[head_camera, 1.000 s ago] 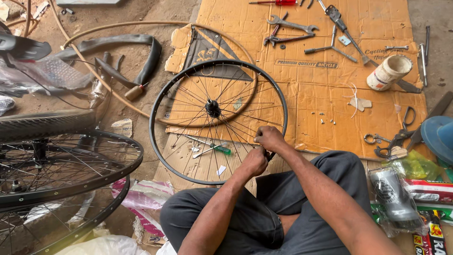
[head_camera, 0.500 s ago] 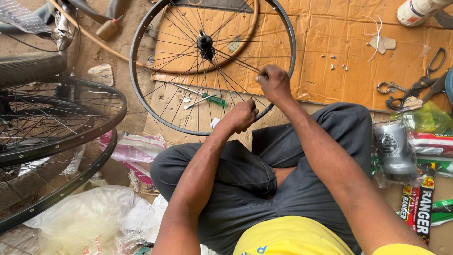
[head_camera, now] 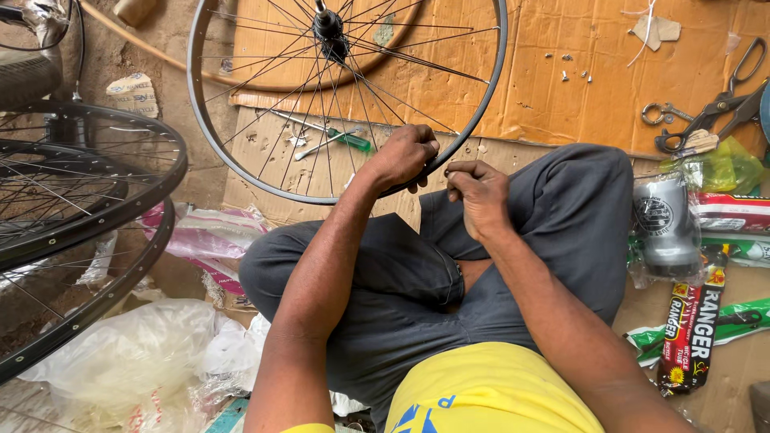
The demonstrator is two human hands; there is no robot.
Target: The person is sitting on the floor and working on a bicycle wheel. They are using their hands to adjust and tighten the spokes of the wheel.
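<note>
Black metal forms the rim of the bicycle wheel (head_camera: 241,164), which lies flat on the cardboard sheet (head_camera: 545,88) in front of the seated person, its hub (head_camera: 329,24) at the far edge of view and thin spokes (head_camera: 273,120) fanning out to the rim. The left hand (head_camera: 401,156) is closed over the near arc of the rim, fingers wrapped around it. The right hand (head_camera: 479,192) sits just beside it, to the right, with thumb and fingertips pinched together; whether a small part lies between them cannot be told.

Handling judgement: the wheel looks light and stiff at the rim, while the spokes are thin and would bend or loosen under side load. Grip belongs on the rim or the hub, not on the spokes. The smooth rim may slip in a loose grip.

Under the spokes lies a green-handled screwdriver (head_camera: 341,136). Small loose screws (head_camera: 573,74) rest far right on the cardboard, with scissors (head_camera: 710,120) beyond them. A grey can (head_camera: 666,228) stands near the right knee. Two more wheels (head_camera: 88,208) are stacked at the left, above crumpled plastic bags (head_camera: 112,361).
</note>
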